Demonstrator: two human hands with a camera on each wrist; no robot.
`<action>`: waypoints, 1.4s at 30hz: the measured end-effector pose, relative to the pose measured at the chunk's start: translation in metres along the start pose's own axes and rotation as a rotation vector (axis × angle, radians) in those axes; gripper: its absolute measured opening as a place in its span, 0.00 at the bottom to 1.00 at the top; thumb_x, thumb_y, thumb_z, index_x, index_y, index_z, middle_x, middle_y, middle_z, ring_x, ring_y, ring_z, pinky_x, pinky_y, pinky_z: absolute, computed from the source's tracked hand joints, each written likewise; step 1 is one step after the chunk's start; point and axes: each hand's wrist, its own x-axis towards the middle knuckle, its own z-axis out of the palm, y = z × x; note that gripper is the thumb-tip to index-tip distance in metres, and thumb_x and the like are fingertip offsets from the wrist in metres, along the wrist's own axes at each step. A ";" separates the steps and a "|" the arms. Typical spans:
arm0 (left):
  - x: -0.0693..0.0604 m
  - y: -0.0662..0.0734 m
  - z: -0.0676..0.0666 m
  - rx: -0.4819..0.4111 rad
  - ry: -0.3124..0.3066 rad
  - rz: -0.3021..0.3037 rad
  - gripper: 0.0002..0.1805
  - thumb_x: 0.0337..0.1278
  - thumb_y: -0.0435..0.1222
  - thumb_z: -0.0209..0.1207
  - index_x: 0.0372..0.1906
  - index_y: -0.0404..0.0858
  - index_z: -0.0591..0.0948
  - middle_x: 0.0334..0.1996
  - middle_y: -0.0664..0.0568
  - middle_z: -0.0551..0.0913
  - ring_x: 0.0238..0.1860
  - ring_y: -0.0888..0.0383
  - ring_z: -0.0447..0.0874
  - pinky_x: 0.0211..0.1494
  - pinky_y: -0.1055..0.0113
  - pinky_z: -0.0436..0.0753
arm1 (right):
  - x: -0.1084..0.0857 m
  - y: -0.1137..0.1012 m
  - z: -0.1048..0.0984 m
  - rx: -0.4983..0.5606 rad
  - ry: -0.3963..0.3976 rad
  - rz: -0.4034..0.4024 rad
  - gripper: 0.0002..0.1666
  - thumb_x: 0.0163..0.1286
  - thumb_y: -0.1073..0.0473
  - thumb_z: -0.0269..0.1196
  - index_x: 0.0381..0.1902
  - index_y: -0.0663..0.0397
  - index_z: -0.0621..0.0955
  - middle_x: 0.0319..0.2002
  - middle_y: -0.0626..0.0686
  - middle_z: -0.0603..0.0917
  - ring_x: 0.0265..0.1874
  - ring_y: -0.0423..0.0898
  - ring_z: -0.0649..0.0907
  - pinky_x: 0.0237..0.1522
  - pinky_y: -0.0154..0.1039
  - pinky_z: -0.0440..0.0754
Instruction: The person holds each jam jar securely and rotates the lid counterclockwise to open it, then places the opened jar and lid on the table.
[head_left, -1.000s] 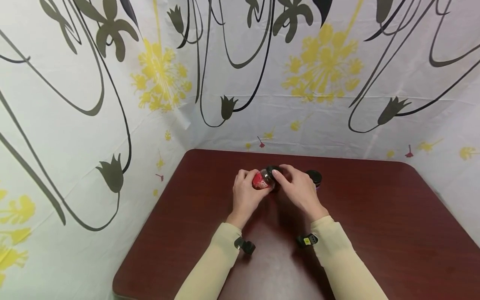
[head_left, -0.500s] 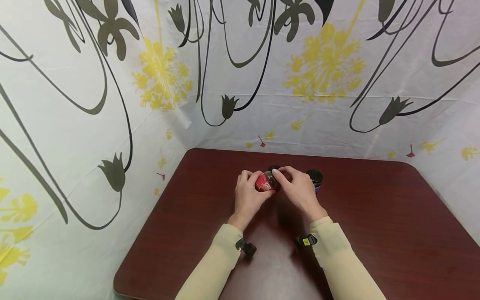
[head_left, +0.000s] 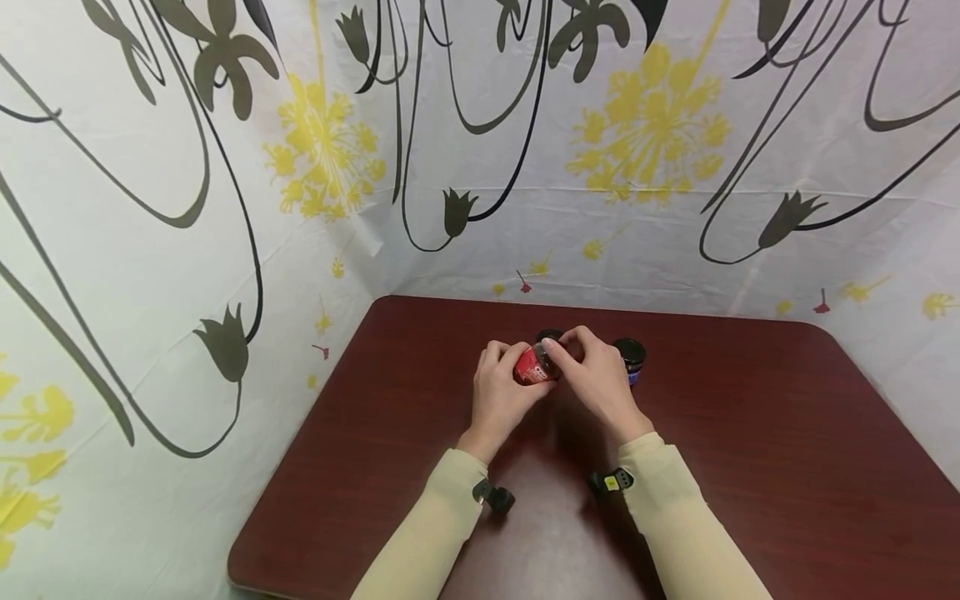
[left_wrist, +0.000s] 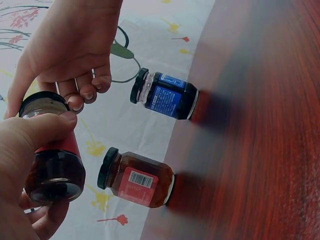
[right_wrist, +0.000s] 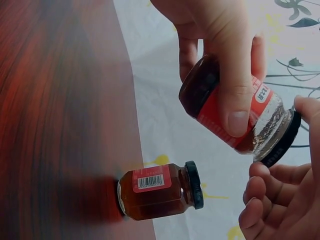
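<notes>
In the head view my left hand (head_left: 501,398) grips a glass jar with a red label (head_left: 534,365), held tilted above the table. Its thumb lies across the jar's side in the right wrist view. My right hand (head_left: 598,379) has thumb and fingers on either side of the jar's black lid (right_wrist: 281,142), which is on the jar's mouth. Dark contents fill the lower part of the held jar (left_wrist: 55,172). A second jar, amber with a red barcode label (left_wrist: 142,181), stands on the table behind the hands, mostly hidden in the head view.
A dark jar with a blue label (left_wrist: 167,95) and black lid stands beyond my right hand. The red-brown table (head_left: 390,400) extends around both arms. A white cloth with printed flowers (head_left: 480,167) hangs behind it.
The held jar and my left hand have shifted slightly right. My right hand stays at the lid with only small finger movement. The standing jars have not moved.
</notes>
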 end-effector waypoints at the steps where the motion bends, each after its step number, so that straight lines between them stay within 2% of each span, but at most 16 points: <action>1: 0.000 0.000 0.000 -0.003 0.003 0.002 0.34 0.39 0.55 0.79 0.54 0.47 0.83 0.44 0.53 0.73 0.46 0.58 0.72 0.46 0.63 0.80 | 0.000 0.000 0.000 0.007 0.004 -0.003 0.34 0.67 0.23 0.55 0.47 0.45 0.79 0.28 0.47 0.81 0.26 0.46 0.78 0.28 0.45 0.76; 8: -0.002 0.001 -0.001 -0.042 0.030 0.038 0.33 0.36 0.51 0.81 0.52 0.47 0.84 0.42 0.54 0.74 0.43 0.59 0.73 0.44 0.64 0.82 | -0.002 -0.002 -0.002 0.048 0.018 -0.017 0.32 0.65 0.25 0.59 0.44 0.46 0.80 0.26 0.47 0.80 0.24 0.47 0.77 0.25 0.45 0.76; 14: -0.002 0.001 -0.003 -0.029 0.036 0.076 0.33 0.34 0.54 0.81 0.50 0.46 0.85 0.39 0.54 0.75 0.39 0.60 0.73 0.41 0.63 0.81 | -0.001 -0.002 -0.002 0.054 0.026 -0.019 0.32 0.64 0.24 0.59 0.42 0.45 0.80 0.26 0.47 0.80 0.25 0.47 0.76 0.26 0.45 0.75; 22: -0.002 0.001 -0.006 -0.020 0.007 0.080 0.35 0.38 0.56 0.79 0.54 0.44 0.85 0.40 0.53 0.76 0.39 0.60 0.75 0.41 0.63 0.82 | -0.002 -0.002 -0.004 0.069 0.015 -0.046 0.31 0.64 0.26 0.61 0.42 0.45 0.80 0.26 0.47 0.80 0.25 0.47 0.76 0.25 0.46 0.75; 30: -0.002 0.000 -0.005 -0.029 0.009 0.093 0.37 0.37 0.56 0.79 0.55 0.42 0.85 0.40 0.52 0.77 0.38 0.58 0.77 0.41 0.64 0.82 | -0.002 -0.003 -0.006 0.074 0.008 -0.045 0.31 0.64 0.26 0.62 0.42 0.47 0.81 0.26 0.48 0.80 0.25 0.47 0.76 0.25 0.46 0.75; 34: 0.000 0.001 -0.005 -0.036 -0.004 0.087 0.37 0.38 0.56 0.78 0.56 0.42 0.86 0.40 0.53 0.77 0.38 0.59 0.77 0.41 0.66 0.82 | -0.001 -0.003 -0.007 0.079 0.018 -0.037 0.32 0.63 0.25 0.62 0.41 0.46 0.81 0.26 0.48 0.80 0.25 0.47 0.76 0.26 0.46 0.75; 42: -0.005 0.002 -0.006 -0.065 -0.061 0.025 0.33 0.39 0.55 0.78 0.53 0.47 0.86 0.39 0.55 0.77 0.37 0.61 0.76 0.40 0.66 0.81 | -0.005 0.000 -0.001 0.086 0.019 0.009 0.32 0.60 0.26 0.66 0.40 0.48 0.81 0.26 0.51 0.79 0.25 0.49 0.75 0.26 0.45 0.74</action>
